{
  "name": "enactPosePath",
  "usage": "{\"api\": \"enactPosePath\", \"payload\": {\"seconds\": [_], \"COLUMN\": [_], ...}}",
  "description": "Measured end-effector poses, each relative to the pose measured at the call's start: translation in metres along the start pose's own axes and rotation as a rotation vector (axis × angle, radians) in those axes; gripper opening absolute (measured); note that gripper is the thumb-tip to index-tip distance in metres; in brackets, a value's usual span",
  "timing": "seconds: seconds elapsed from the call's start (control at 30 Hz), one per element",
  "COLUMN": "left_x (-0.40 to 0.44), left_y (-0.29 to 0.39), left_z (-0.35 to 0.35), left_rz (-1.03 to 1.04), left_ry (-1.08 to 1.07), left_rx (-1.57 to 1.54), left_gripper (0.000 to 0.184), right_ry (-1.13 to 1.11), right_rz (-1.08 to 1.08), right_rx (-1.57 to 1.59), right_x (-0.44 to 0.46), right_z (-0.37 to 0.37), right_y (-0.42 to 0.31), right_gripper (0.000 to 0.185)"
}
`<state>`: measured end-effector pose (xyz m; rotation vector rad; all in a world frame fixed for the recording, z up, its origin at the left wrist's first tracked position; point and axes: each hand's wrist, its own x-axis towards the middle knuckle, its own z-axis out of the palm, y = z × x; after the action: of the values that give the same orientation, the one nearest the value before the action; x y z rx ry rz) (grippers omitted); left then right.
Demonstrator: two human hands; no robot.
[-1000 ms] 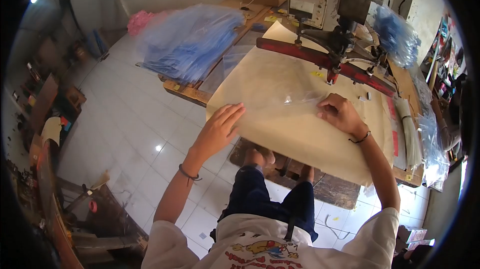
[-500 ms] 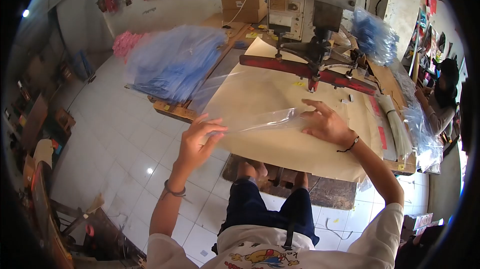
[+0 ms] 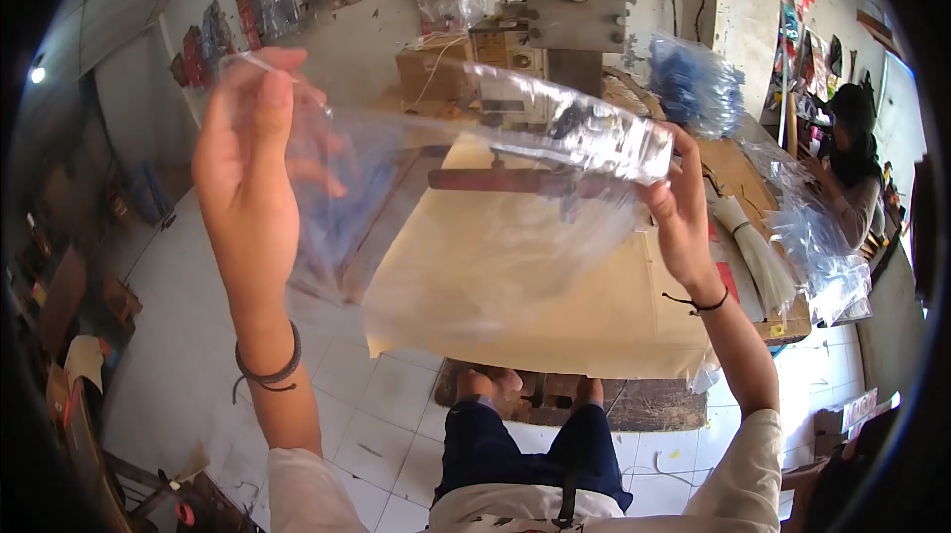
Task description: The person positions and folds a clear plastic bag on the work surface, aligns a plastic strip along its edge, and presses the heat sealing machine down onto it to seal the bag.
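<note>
A clear plastic bag [image 3: 515, 236] is stretched between my hands in front of my chest, blurred and see-through, with a shiny folded edge along its top. At the upper left, my left hand [image 3: 263, 147] is closed on one end, thumb in front and fingers behind the film. The other end is pinched between the thumb and fingers of my right hand [image 3: 679, 201]. Below the bag lies a large tan paper sheet [image 3: 535, 335] on the work table. Partly veiled by the film is the red bar [image 3: 485, 179] of a press-like machine.
Bluish plastic film [image 3: 357, 191] is piled at the table's left, seen through the bag. Another stack of blue film [image 3: 693, 87] stands at the back right. A pale bundle [image 3: 758, 256] lies on the right edge. Farther right, a person [image 3: 852, 157] sits near more clear plastic [image 3: 822, 256].
Both hands have risen from low over the tan paper, the left one most, and moved apart. The plastic has been lifted off the paper and spread between them.
</note>
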<state>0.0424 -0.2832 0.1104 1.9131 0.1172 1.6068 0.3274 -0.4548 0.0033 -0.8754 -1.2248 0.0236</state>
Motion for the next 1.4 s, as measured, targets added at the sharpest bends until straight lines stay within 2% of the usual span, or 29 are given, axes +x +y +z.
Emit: {"api": "enactPosePath", "payload": {"seconds": [0.07, 0.13, 0.2, 0.33, 0.4, 0.47, 0.5, 0.6, 0.7, 0.8, 0.9, 1.0, 1.1, 1.4], "left_x": [0.006, 0.001, -0.015, -0.083, -0.125, -0.158, -0.164, -0.166, -0.16, -0.168, -0.173, -0.173, -0.176, -0.183], "left_y": [-0.005, -0.03, -0.066, -0.137, -0.183, -0.203, -0.202, -0.19, -0.178, -0.178, -0.183, -0.177, -0.176, -0.181], "left_z": [0.011, 0.025, 0.04, 0.062, 0.078, 0.093, 0.101, 0.101, 0.106, 0.107, 0.103, 0.107, 0.11, 0.112], "left_rz": [-0.141, -0.263, -0.408, -0.896, -0.983, -0.944, -0.931, -1.07, -1.024, -0.948, -0.951, -0.998, -0.911, -0.878], "left_ry": [-0.061, -0.112, -0.193, -0.614, -0.692, -0.654, -0.634, -0.632, -0.565, -0.517, -0.519, -0.486, -0.409, -0.324], "left_rx": [-0.135, -0.274, -0.4, -0.434, -0.592, -0.603, -0.609, -0.608, -0.665, -0.656, -0.69, -0.755, -0.671, -0.55], "left_gripper": [0.037, 0.04, 0.049, 0.067, 0.059, 0.054, 0.052, 0.046, 0.047, 0.042, 0.031, 0.02, 0.017, 0.013], "right_ry": [0.01, -0.008, 0.035, 0.08, 0.133, 0.182, 0.175, 0.179, 0.264, 0.262, 0.256, 0.245, 0.309, 0.284], "right_rz": [0.063, 0.295, 0.354, 0.569, 0.62, 0.782, 0.722, 0.781, 0.719, 0.556, 0.502, 0.668, 0.729, 0.634], "right_rx": [-0.066, -0.153, -0.205, -0.283, -0.312, -0.23, -0.345, -0.347, -0.243, -0.229, -0.279, -0.44, -0.506, -0.345], "right_x": [0.008, 0.016, 0.013, -0.026, -0.066, -0.109, -0.116, -0.123, -0.124, -0.134, -0.13, -0.127, -0.13, -0.137], "right_z": [-0.019, -0.036, -0.044, -0.092, -0.105, -0.116, -0.112, -0.113, -0.108, -0.105, -0.092, -0.079, -0.075, -0.08], "right_y": [-0.007, -0.019, -0.022, 0.029, 0.057, 0.078, 0.071, 0.059, 0.058, 0.068, 0.064, 0.049, 0.05, 0.058], "right_gripper": [0.073, 0.071, 0.072, 0.071, 0.068, 0.061, 0.049, 0.035, 0.025, 0.023, 0.024, 0.026, 0.029, 0.027]}}
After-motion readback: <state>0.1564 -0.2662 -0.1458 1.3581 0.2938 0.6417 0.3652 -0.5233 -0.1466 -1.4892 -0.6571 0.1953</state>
